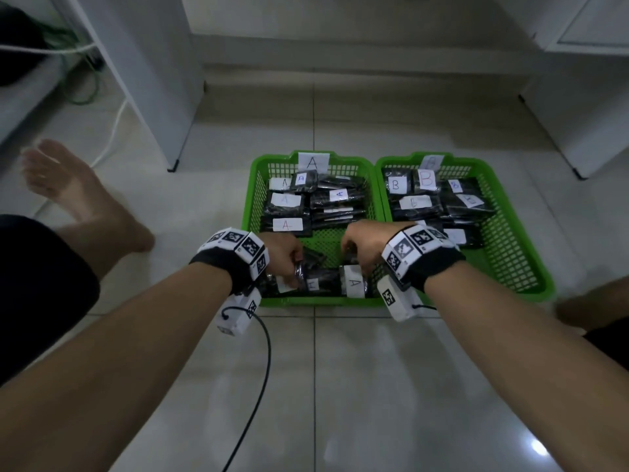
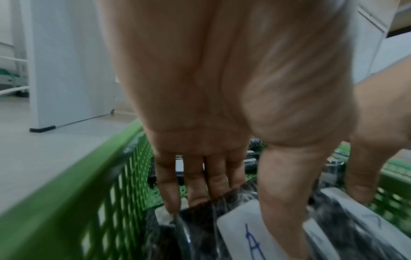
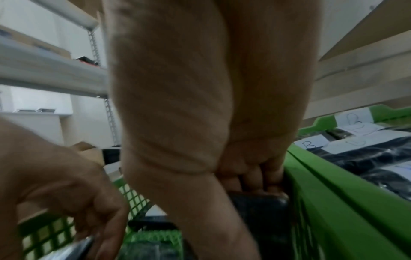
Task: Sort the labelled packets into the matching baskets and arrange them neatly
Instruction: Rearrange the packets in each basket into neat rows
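Observation:
Two green baskets sit side by side on the floor: basket A [image 1: 323, 303] on the left and basket B [image 1: 531, 233] on the right, each with a paper letter sign on its far rim. Both hold black packets with white labels. My left hand [image 1: 286, 257] pinches a black packet [image 1: 316, 284] at the near end of basket A, thumb [image 2: 280, 202] on its A label [image 2: 238, 228], fingers [image 2: 195, 184] behind it. My right hand [image 1: 357, 247] grips the top edge of another A-labelled packet [image 1: 354, 282] beside it, fingers [image 3: 255, 177] curled over the dark packet [image 3: 260, 200].
Several A packets [image 1: 287, 224] lie stacked at the far end of basket A, and B packets [image 1: 415, 202] fill basket B. A bare foot [image 1: 78, 199] rests on the tiles at left. White furniture legs [image 1: 170, 131] stand behind. A black cable [image 1: 265, 352] trails near me.

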Action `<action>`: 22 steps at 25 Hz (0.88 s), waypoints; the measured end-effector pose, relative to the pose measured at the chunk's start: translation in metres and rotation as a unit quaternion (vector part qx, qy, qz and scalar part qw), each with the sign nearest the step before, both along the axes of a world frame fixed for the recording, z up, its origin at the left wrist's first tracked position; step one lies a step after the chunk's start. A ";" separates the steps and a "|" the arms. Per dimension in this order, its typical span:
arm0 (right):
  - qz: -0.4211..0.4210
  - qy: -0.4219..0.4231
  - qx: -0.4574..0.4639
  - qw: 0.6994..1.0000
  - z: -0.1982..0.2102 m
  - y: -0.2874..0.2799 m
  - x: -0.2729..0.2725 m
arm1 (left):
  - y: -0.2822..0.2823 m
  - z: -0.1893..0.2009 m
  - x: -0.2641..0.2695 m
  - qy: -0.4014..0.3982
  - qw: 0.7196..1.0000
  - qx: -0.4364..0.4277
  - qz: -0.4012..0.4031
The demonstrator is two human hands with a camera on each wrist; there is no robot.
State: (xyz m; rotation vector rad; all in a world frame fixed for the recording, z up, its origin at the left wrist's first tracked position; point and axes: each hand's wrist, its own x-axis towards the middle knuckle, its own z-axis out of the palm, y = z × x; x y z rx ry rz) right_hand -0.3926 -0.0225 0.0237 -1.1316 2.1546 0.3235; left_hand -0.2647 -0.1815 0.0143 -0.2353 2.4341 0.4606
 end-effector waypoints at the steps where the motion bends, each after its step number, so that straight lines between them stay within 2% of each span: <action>1: -0.013 -0.014 -0.020 1.000 0.006 0.001 -0.003 | -0.002 0.001 -0.001 -0.011 1.000 0.000 0.002; 4: -0.086 -0.099 -0.072 0.989 0.023 0.010 -0.013 | -0.009 0.002 -0.001 -0.024 0.999 0.037 0.027; 8: -0.087 -0.165 -0.064 0.980 0.032 0.014 -0.013 | 0.000 -0.003 0.001 0.137 0.987 0.077 0.035; 9: -0.093 -0.195 -0.065 0.974 0.031 0.013 -0.012 | 0.007 -0.002 0.000 0.145 0.984 0.100 0.023; 11: -0.132 -0.266 -0.067 0.953 0.029 0.012 -0.010 | 0.019 -0.002 -0.004 0.103 0.989 0.106 -0.013; 13: -0.165 -0.287 -0.077 0.940 0.024 0.013 -0.011 | 0.026 -0.002 -0.010 0.048 0.996 0.073 -0.034; 15: -0.215 -0.293 -0.113 0.925 0.019 0.018 -0.015 | 0.026 -0.002 -0.016 -0.007 0.997 0.078 -0.018; 17: -0.268 -0.303 -0.165 0.899 0.016 0.022 -0.020 | 0.026 -0.005 -0.015 -0.042 0.992 0.120 0.013; 20: -0.297 -0.314 -0.209 0.877 0.017 0.025 -0.025 | 0.022 -0.005 -0.009 -0.006 0.993 0.117 0.004; 22: -0.314 -0.307 -0.241 0.865 0.019 0.027 -0.028 | 0.010 0.002 -0.008 0.037 0.990 0.130 0.031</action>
